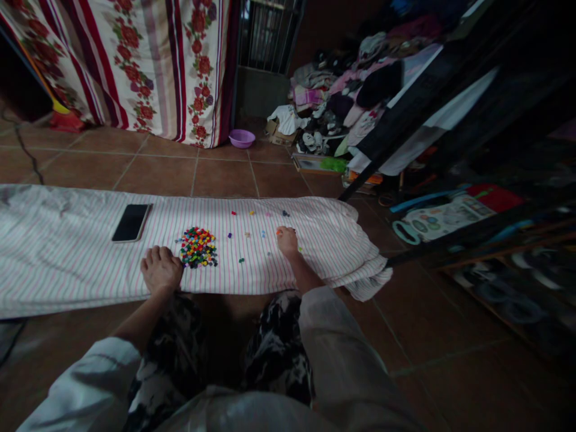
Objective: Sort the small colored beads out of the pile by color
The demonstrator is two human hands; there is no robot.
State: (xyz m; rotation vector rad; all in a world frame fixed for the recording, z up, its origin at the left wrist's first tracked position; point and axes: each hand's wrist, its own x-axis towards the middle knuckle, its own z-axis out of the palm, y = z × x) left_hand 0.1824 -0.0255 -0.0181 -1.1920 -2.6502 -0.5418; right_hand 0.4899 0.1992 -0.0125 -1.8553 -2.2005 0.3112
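Observation:
A heap of small multicoloured bead-like pieces (198, 247) lies on a striped cloth (243, 279) that covers a long low surface. My left hand (161, 270) rests palm down just left of the heap, its fingers lying on the cloth. To the right, small groups of pieces sit apart by colour, among them red (233, 213), yellow (252, 213), dark blue (229, 235), light blue (263, 234) and green (242, 260). My right hand (288, 243) is down among these groups, fingertips pinched at a small orange piece (278, 232). Its fingers partly cover what lies under them.
A phone (131, 223) lies on the cloth at the left. Beyond are a floral curtain (157, 72), a purple basin (242, 138) and a red broom (66, 121) on the tiled floor. Clothes and shoes (337, 96) are piled back right, behind dark slanting bars.

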